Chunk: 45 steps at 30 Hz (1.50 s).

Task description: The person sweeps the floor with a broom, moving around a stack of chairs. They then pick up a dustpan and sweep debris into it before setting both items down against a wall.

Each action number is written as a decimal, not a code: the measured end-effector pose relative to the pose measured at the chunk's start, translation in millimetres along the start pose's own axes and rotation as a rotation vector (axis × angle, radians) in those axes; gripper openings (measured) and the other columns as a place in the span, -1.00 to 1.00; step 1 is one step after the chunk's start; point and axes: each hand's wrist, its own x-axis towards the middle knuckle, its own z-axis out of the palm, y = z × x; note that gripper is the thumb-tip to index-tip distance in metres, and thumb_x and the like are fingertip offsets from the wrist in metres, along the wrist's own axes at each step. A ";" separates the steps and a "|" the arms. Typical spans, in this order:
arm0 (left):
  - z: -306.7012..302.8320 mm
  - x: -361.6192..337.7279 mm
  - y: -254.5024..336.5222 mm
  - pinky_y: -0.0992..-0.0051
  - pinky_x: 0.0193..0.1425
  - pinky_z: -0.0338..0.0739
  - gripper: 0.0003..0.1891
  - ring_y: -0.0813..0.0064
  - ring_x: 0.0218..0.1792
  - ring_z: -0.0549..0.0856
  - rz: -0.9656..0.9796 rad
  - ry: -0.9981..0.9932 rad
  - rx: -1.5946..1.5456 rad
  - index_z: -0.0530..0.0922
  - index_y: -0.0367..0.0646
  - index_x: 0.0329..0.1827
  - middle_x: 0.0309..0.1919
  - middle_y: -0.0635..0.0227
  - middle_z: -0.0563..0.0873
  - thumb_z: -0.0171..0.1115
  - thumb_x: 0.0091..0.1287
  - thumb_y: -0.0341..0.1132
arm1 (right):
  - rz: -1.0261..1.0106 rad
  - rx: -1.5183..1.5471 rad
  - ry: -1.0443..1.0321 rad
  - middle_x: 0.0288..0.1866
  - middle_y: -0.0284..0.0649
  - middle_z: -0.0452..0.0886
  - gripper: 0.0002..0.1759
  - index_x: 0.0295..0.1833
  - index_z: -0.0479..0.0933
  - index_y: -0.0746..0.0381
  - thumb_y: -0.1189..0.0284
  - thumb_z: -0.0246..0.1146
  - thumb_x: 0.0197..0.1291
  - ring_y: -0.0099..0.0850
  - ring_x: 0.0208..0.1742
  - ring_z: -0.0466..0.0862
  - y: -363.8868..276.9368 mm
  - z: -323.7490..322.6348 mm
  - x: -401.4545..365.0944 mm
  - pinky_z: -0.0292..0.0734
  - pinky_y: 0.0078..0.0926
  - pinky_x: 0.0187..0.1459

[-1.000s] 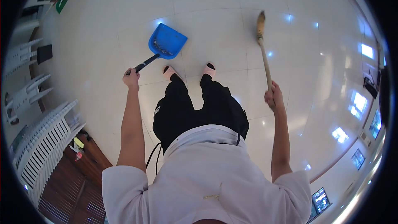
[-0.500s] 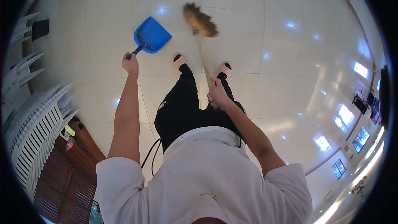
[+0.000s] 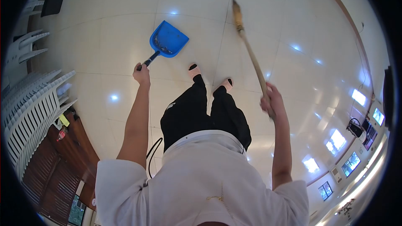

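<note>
My left hand (image 3: 141,74) is closed round the black handle of a blue dustpan (image 3: 172,37). Grey debris lies along the back of the pan, close to its handle. Out to the right, my right hand (image 3: 273,100) grips the lower end of a long pale wooden stick, the handle of a broom (image 3: 251,52). The broom's bristle head is seen edge-on as a narrow brown tuft, pointing away from me at the top of the view. My feet in pink slippers (image 3: 194,71) stand on the floor between the two tools.
Glossy pale floor tiles (image 3: 117,54) spread all round, with light reflections. Stacked white plastic chairs (image 3: 35,117) stand at the left, beside brown wooden furniture (image 3: 77,159). A wall with windows (image 3: 351,164) runs along the right, near a black bag (image 3: 355,129).
The broom has swung to the right, its head turning from broad side to edge-on. My right hand has moved outward from my legs. The dustpan sits slightly further right in view.
</note>
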 end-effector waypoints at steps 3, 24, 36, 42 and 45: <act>4.9 -7.4 5.5 0.65 -0.70 0.37 -0.73 0.60 -0.68 0.46 -0.127 0.078 -0.115 0.43 -0.37 -0.17 -0.60 0.27 0.49 0.08 0.02 -0.55 | -0.112 0.114 0.042 -0.63 -0.26 0.30 -0.61 0.15 0.12 0.15 0.47 -0.15 0.16 -0.50 -0.76 0.30 -29.2 42.0 115.7 0.25 -0.55 -0.74; 4.8 20.2 -28.6 0.61 -0.61 0.37 -0.66 0.59 -0.63 0.47 -0.344 0.103 -0.119 0.45 -0.28 -0.11 -0.62 0.36 0.49 0.20 -0.01 -0.48 | 0.322 0.522 -0.469 -0.61 -0.31 0.30 -0.55 0.26 0.10 0.05 0.31 -0.09 0.24 -0.68 -0.79 0.21 -32.4 -25.5 32.3 0.12 -0.74 -0.82; -27.0 25.1 23.0 0.54 -0.32 0.62 -0.85 0.44 -0.48 0.59 -0.534 0.225 -0.338 0.44 -0.30 -0.28 -0.41 0.23 0.54 0.09 0.10 -0.45 | -0.032 0.638 0.201 -0.77 -0.45 0.20 -0.81 -0.52 0.16 0.17 0.42 -0.21 0.13 -0.66 -0.79 0.26 -115.9 -114.1 243.0 0.14 -0.76 -0.79; -34.4 2.2 86.5 0.44 -0.18 0.63 -0.72 0.33 -0.32 0.61 -0.579 0.216 -0.457 0.38 -0.35 -0.09 -0.28 0.13 0.52 0.06 0.11 -0.47 | -0.130 0.596 0.254 -0.74 -0.30 0.27 -0.95 -0.44 0.21 0.19 0.50 -0.14 0.04 -0.51 -0.74 0.30 -211.8 -38.9 369.5 0.20 -0.64 -0.77; -29.4 -5.1 104.4 0.40 -0.16 0.62 -0.64 0.33 -0.30 0.60 -0.548 0.293 -0.542 0.32 -0.32 0.02 -0.25 0.12 0.51 0.05 0.12 -0.48 | -0.168 0.344 0.152 -0.71 -0.21 0.31 -0.89 -0.37 0.23 0.21 0.39 -0.10 0.11 -0.41 -0.76 0.33 -237.3 50.0 376.9 0.22 -0.52 -0.79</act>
